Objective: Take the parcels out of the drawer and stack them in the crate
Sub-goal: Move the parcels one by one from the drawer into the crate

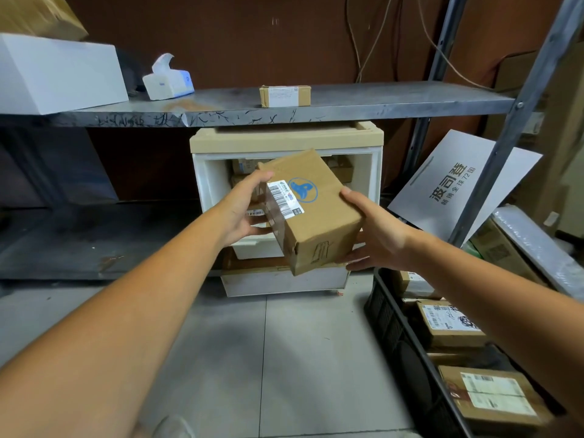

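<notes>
Hidden: parcels inside the drawer unit (207, 180) sit mostly behind the held parcel (316, 222); the right forearm covers part of the crate (385, 317).
Parcel: brown carton with a blue round logo and a barcode label, tilted, held in the air before the drawer unit.
Fingers: left hand (241, 211) and right hand (377, 237) are clamped on its opposite sides.

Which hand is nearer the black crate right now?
Right. The right hand holds the box on its right side, near the far end of the crate; the left hand holds its left side, farther off.
</notes>
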